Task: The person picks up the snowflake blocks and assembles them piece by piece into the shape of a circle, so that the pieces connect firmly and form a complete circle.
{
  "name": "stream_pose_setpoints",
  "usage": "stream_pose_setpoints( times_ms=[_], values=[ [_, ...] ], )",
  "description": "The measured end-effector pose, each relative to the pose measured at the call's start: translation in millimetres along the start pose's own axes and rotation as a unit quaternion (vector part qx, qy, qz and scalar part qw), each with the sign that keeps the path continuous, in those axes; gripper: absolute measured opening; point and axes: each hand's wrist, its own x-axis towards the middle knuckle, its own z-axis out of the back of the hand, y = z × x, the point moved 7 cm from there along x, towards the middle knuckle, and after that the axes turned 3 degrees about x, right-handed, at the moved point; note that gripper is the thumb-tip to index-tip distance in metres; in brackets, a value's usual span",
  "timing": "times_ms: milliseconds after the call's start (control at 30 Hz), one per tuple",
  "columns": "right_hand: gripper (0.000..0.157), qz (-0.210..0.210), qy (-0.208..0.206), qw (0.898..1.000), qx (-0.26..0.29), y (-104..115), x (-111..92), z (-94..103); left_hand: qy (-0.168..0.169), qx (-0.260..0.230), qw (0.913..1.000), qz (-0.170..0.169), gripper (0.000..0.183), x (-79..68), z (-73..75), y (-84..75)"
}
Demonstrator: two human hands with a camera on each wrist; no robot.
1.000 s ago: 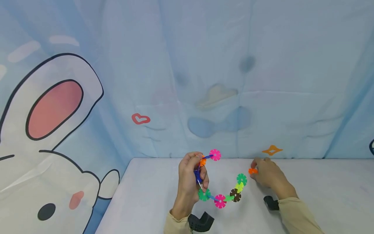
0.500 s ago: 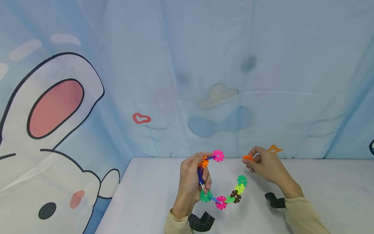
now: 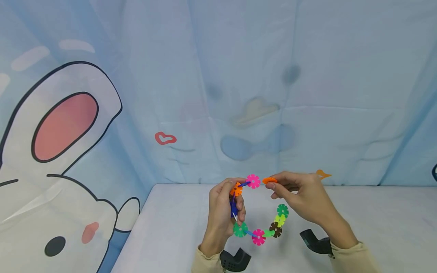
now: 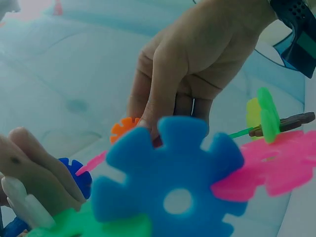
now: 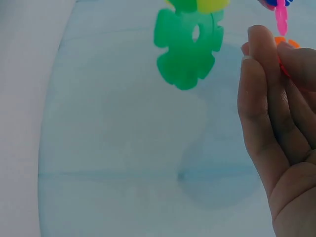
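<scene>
My left hand holds a curved chain of interlocking plastic snowflake discs, gripping it along its left side. One end is a pink disc, joined to a blue one and an orange disc at the fingers. From the lower fingers the chain curves right to a green disc at its other end. My right hand pinches a loose orange disc between thumb and forefinger, beside the pink end disc. In the left wrist view, a blue disc looms large; fingers hide part of the chain.
Below the hands spreads a white table. Behind it hangs a light blue curtain printed with a rabbit. Black wrist mounts sit at both sleeves.
My right hand has lifted the orange disc from near the table's back and carried it left to the chain's pink end. My left hand and the chain stay nearly in place.
</scene>
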Motion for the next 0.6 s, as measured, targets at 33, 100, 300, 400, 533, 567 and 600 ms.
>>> stream_pose_setpoints(
  times_ms=[33,100,300,400,533,567,600],
  values=[
    [0.018,0.004,0.003,1.0,0.001,2,0,-0.8,0.0,0.0,1.0,-0.001,0.036,-0.2,0.0,-0.1],
    [0.017,0.013,0.007,1.0,0.001,5,0,-1.7,-0.001,0.001,1.0,-0.003,0.037,-0.6,0.1,-0.2],
    [0.017,0.038,0.004,0.999,-0.016,10,0,-2.4,0.0,0.0,1.0,-0.006,0.039,-1.5,-1.4,-0.5],
    [0.019,0.065,-0.003,0.997,-0.038,14,0,-2.8,0.001,0.01,0.9999,-0.013,0.039,-2.2,-3.3,-1.3],
    [0.021,0.101,-0.013,0.993,-0.067,22,0,-2.4,0.001,0.035,0.999,-0.029,0.039,-3.3,-5.2,-3.4],
    [0.022,0.107,-0.015,0.991,-0.073,24,0,-2.2,0.002,0.04,0.9987,-0.032,0.038,-3.5,-5.6,-4.0],
    [0.022,0.113,-0.016,0.99,-0.078,25,-1,-1.9,0.003,0.044,0.9984,-0.036,0.038,-3.6,-5.9,-4.4]
  ],
)
